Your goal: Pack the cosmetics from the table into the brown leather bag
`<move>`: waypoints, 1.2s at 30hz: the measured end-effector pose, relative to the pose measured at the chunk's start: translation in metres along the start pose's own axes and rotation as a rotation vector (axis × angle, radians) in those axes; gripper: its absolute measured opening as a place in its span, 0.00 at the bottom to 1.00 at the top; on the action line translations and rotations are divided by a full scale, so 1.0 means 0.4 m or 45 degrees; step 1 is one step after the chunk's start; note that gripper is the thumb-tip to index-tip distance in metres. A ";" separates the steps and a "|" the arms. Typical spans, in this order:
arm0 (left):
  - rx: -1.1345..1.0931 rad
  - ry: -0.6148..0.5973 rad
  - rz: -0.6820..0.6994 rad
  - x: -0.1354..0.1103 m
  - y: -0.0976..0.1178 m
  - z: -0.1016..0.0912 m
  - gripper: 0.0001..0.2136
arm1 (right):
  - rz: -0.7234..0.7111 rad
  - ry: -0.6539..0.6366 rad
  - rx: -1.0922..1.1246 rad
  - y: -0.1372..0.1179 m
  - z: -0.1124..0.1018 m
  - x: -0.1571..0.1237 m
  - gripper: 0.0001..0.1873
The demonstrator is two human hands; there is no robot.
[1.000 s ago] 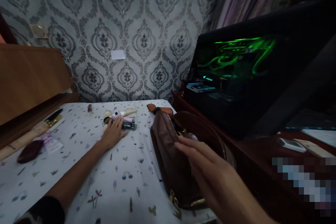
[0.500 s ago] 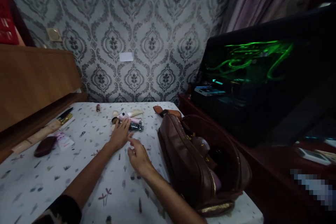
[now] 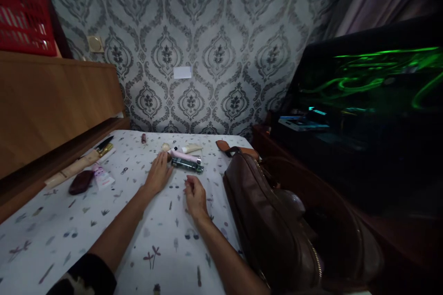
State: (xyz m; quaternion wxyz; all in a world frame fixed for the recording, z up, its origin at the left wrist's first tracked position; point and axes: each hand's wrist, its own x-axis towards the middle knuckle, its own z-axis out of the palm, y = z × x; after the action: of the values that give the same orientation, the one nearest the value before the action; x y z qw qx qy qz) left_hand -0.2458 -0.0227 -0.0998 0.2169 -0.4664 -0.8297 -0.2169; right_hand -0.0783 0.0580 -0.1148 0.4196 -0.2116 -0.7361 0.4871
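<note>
My left hand (image 3: 159,174) lies palm down on the patterned cloth, fingers stretched, at the left end of a small cosmetics group. Its fingertips are at a small brown round item (image 3: 169,157), partly hidden; I cannot tell if they touch it. Beside it lie a dark green see-through tube (image 3: 187,165), a pink tube (image 3: 187,156), a cream-coloured tube (image 3: 191,148) and a pale round item (image 3: 166,147). Nearer to me, my right hand (image 3: 196,197) hovers or rests with loosely bent fingers, holding nothing I can see. A brown leather bag (image 3: 256,221) gapes on the right.
At left lie a dark red pouch (image 3: 80,182), a pink-and-white packet (image 3: 103,178) and a beige brush roll (image 3: 72,169). A tan strap piece (image 3: 238,150) sits behind the bag. The wooden board (image 3: 62,106) borders the left, a dark glass-sided computer case (image 3: 367,101) the right.
The view has swung left, so things sit farther right in it. My left hand has drawn off the green tube toward the group's left end. My right hand's fingers have bent more.
</note>
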 end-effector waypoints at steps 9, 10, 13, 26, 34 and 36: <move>-0.105 -0.070 -0.163 -0.050 -0.065 -0.080 0.20 | -0.040 -0.020 -0.020 -0.017 -0.007 0.001 0.13; -0.127 -0.069 -0.177 -0.052 -0.069 -0.088 0.19 | -0.046 -0.027 -0.030 -0.021 -0.008 0.000 0.13; -0.198 -0.065 -0.213 -0.052 -0.075 -0.102 0.18 | -0.056 -0.049 -0.061 -0.032 -0.011 -0.002 0.13; -0.333 -0.032 -0.137 0.011 -0.019 -0.084 0.22 | -0.076 -0.098 -0.126 -0.051 -0.016 0.001 0.14; -0.381 -0.044 -0.094 0.050 -0.029 -0.081 0.21 | -0.089 -0.076 -0.131 -0.053 -0.016 -0.001 0.14; -0.403 0.024 -0.191 0.039 -0.044 -0.094 0.22 | -0.089 -0.081 -0.131 -0.053 -0.015 -0.001 0.13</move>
State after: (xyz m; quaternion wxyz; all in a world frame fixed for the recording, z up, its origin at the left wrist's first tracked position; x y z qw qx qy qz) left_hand -0.2625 -0.0416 -0.0631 0.1317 -0.4296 -0.8156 -0.3646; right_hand -0.0709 0.0517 -0.0951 0.4012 -0.1914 -0.7802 0.4400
